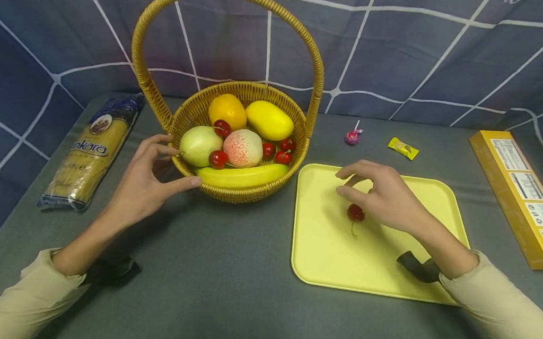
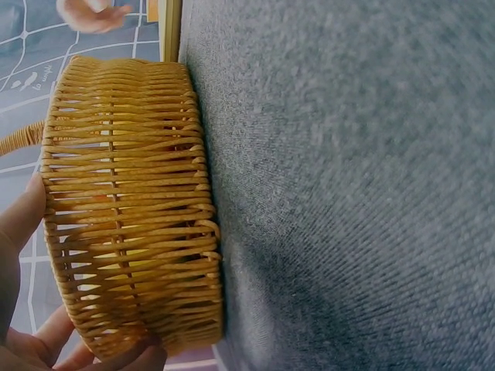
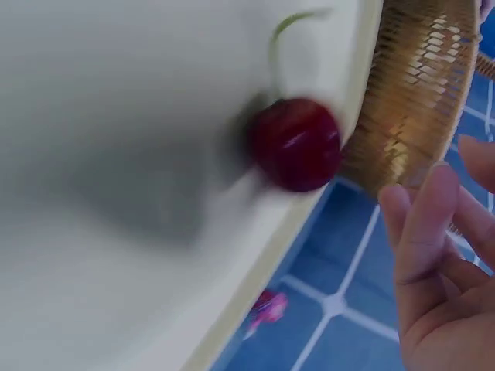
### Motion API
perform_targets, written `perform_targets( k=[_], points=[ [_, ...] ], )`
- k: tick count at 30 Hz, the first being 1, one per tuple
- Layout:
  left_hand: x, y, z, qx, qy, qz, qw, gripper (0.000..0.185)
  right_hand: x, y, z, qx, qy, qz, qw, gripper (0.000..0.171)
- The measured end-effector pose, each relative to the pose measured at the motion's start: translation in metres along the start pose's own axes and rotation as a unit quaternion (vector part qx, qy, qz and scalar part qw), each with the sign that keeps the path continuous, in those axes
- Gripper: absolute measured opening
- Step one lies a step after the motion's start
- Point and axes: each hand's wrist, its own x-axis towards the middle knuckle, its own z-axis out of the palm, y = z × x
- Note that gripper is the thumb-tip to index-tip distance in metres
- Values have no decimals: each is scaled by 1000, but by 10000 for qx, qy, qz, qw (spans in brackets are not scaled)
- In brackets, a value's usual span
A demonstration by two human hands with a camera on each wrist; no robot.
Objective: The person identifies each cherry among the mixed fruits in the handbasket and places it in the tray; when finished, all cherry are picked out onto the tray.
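1. Head view: the left hand (image 1: 148, 178) rested against the wicker basket (image 1: 296, 158) at its nine o'clock side, thumb touching the outer wall and fingers near the rim, loosely spread, gripping nothing; the basket held a pear (image 1: 200, 145), a peach (image 1: 243, 147), a banana (image 1: 242, 176) and more cherries; the right hand (image 1: 384, 197) hovered over the yellow tray (image 1: 332, 254), fingers relaxed and holding nothing; a cherry (image 1: 356, 213) lay on the tray just under its palm, toward six o'clock of the fingertips.
2. Left wrist view: the basket wall (image 2: 128, 209) filled the left half; fingers (image 2: 46, 348) touched its lower edge.
3. Right wrist view: the cherry (image 3: 295, 144) lay free on the tray (image 3: 116, 193); the fingers (image 3: 421, 232) stood apart at four o'clock, uncurled.
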Motion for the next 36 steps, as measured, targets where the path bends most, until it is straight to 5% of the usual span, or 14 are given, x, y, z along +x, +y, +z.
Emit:
perform_targets(
  k=[12,19,27,36],
  points=[
    [-1,-2,-1,-44,-12,39,10000,60,57,-44,22,160,4,-1274,9917,24],
    [0,-2,-1,-33,-19,34,10000,62,94,-54,26,-355,-765,-920,9922,23],
    [0,-2,-2,-6,-17,61,10000,61,120,-54,37,-1078,-1735,-582,9772,28],
    [1,-2,-2,-1,-26,87,10000,61,131,-56,39,-1527,-2235,-209,9624,47]
  ],
)
